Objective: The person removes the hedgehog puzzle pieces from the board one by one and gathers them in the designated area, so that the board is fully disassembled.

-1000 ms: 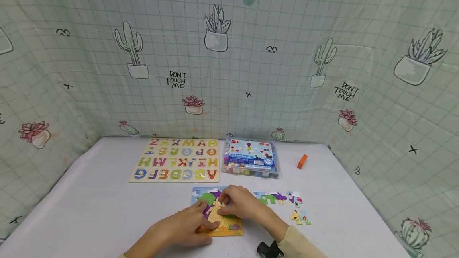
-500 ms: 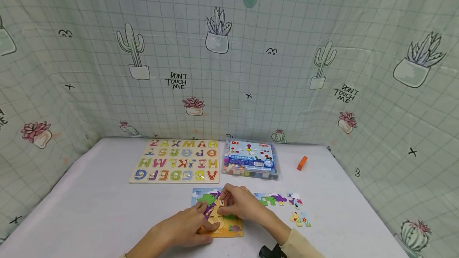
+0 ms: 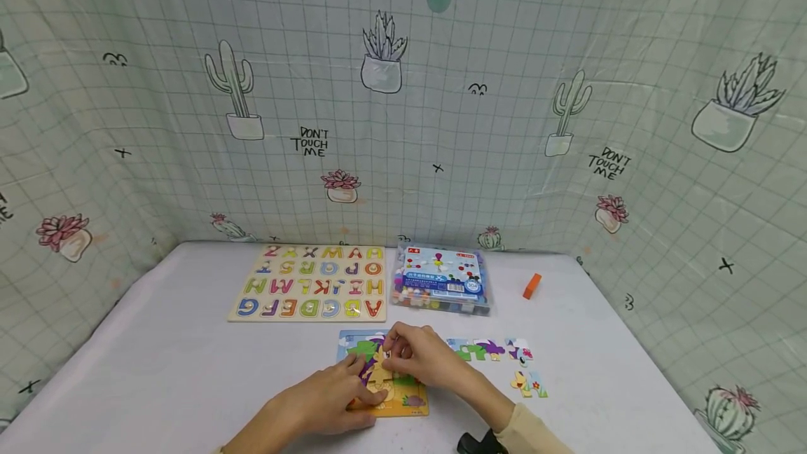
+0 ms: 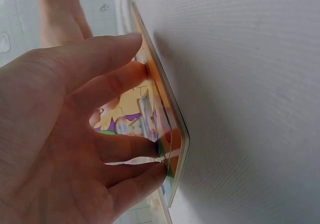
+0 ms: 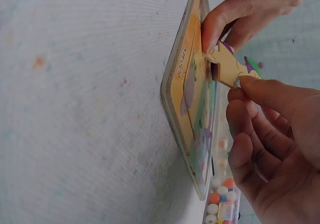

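Note:
A jigsaw board (image 3: 412, 410) with a cartoon picture lies at the front middle of the table. My right hand (image 3: 424, 357) pinches a yellow puzzle piece (image 5: 229, 68) between thumb and fingers, tilted up over the board in the right wrist view. On the board's left side rests my left hand (image 3: 330, 398), its fingers spread and fingertips touching the picture. The left wrist view shows the left thumb (image 4: 115, 47) along the board's near edge. Part of the picture is hidden under both hands.
Right of the board lie several loose puzzle pieces (image 3: 476, 350), with more pieces (image 3: 528, 384) nearer. Behind stand a wooden alphabet board (image 3: 305, 294), a clear box of coloured beads (image 3: 440, 279) and an orange block (image 3: 532, 286). A black object (image 3: 480, 443) sits by the right sleeve.
The yellow piece under my right hand has come up and tilted away from the picture. My left hand has stayed in place on the board.

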Tool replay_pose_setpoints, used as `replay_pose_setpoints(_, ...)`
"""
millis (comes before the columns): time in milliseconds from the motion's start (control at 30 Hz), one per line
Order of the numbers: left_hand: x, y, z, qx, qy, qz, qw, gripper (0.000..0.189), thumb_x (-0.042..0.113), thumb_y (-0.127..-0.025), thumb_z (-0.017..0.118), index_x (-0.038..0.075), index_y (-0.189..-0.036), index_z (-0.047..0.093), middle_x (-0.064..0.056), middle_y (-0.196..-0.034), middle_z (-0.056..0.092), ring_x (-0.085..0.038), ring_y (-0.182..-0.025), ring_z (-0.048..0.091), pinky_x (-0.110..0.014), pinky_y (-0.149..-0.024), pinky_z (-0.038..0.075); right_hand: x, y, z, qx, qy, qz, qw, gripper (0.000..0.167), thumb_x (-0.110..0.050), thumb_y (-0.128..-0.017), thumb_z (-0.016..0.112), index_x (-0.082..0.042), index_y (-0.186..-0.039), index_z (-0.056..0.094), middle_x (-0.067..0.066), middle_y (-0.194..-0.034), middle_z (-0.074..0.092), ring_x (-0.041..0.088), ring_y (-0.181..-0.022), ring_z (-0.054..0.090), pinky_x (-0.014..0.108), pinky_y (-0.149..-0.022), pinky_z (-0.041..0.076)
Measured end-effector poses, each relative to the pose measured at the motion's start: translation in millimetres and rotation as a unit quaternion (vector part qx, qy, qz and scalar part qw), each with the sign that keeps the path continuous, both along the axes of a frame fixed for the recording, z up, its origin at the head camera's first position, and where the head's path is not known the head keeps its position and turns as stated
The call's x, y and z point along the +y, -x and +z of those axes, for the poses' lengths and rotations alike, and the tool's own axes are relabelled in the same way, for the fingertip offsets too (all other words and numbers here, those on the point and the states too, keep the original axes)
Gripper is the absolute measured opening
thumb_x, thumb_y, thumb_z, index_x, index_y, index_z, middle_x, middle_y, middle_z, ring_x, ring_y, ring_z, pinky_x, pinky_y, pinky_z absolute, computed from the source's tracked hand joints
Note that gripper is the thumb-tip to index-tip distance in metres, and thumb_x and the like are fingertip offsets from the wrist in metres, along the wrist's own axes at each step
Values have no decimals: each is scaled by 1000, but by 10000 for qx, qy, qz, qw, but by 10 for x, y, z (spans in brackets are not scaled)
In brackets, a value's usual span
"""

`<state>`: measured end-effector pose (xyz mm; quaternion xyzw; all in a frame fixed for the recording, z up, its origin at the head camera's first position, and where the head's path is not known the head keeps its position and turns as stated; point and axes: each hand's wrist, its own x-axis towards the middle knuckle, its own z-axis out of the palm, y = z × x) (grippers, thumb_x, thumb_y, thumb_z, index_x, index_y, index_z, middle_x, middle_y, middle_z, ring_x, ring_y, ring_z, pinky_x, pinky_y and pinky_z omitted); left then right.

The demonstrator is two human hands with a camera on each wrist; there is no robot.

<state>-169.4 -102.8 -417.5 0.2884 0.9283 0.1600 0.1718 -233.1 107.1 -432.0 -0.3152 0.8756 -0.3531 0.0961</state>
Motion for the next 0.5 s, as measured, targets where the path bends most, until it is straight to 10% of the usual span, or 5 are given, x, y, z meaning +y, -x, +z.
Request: replay_pose_setpoints(500,11,4,-23,135,31,42,9999,34,46,-90,66,38,-123,68,-24,-150,44,-44,-141,37,-65,-102,42,350,-14,65,-27,373,-266,9989,14,-24,-90,72,-16,-97,63,-3,-82,70,5,-62,61,21,-54,50)
